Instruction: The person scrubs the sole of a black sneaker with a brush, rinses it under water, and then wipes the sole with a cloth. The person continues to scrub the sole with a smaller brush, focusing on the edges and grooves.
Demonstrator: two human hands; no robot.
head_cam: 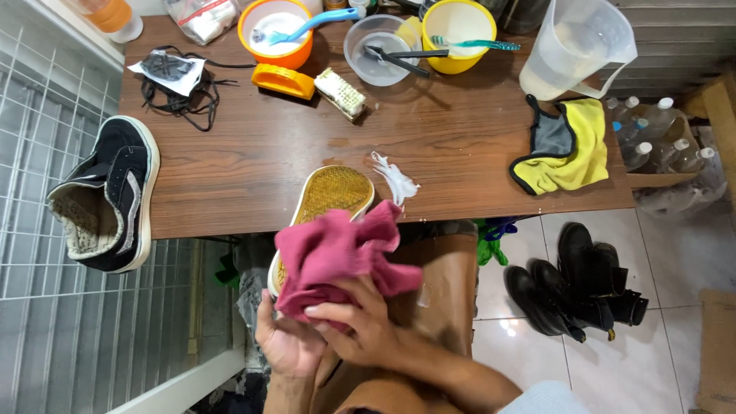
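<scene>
A shoe (331,192) lies sole-up across the near edge of the wooden table (452,146), its yellowish tread facing me. A crumpled pink cloth (337,249) covers the heel half of the sole. My right hand (360,326) presses on the cloth from above, fingers bunched in it. Under the shoe's heel end my left hand (282,341) cups it from below. A smear of white foam (396,178) sits on the table just right of the toe.
A second black shoe (107,195) hangs over the table's left edge. Two bowls with brushes (277,32) (458,29), a scrub brush (340,93), a clear jug (573,46), black laces (180,92) and a yellow-grey cloth (563,146) lie on the table. Black boots (583,287) stand on the tiled floor.
</scene>
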